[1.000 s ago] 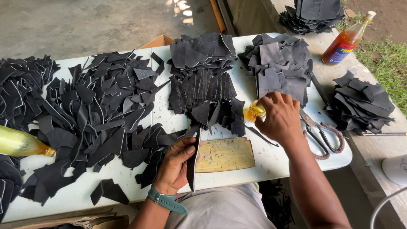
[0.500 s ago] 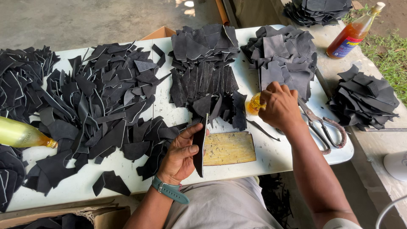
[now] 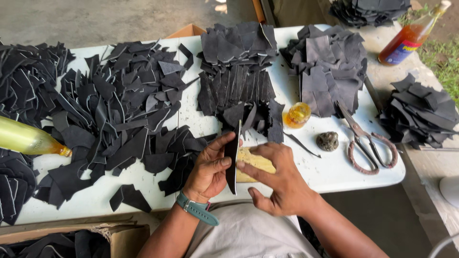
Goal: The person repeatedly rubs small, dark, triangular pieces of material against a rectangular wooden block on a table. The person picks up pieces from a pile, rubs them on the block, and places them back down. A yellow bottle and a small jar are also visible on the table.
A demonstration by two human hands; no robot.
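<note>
We hold a long black strip (image 3: 233, 157) on edge near the table's (image 3: 334, 177) front edge, over a tan board (image 3: 260, 162). Our left hand (image 3: 210, 169) has its fingers clamped around the strip from the left, thumb pressed on its side. Our right hand (image 3: 279, 179) presses its fingertips against the strip's right face, fingers together.

Judging by the layout, the work looks partly done: neat stacks of dark pieces (image 3: 239, 62) sit toward the far edge, while a large loose heap of scraps (image 3: 114, 114) covers the table's left half, seemingly yet to be handled.

The strip is narrow, thin and dark, with a paler edge showing along its length.

A small amber-filled cup (image 3: 297, 114), a round stone (image 3: 328, 141) and rusty scissors (image 3: 366, 143) lie toward the right edge.
</note>
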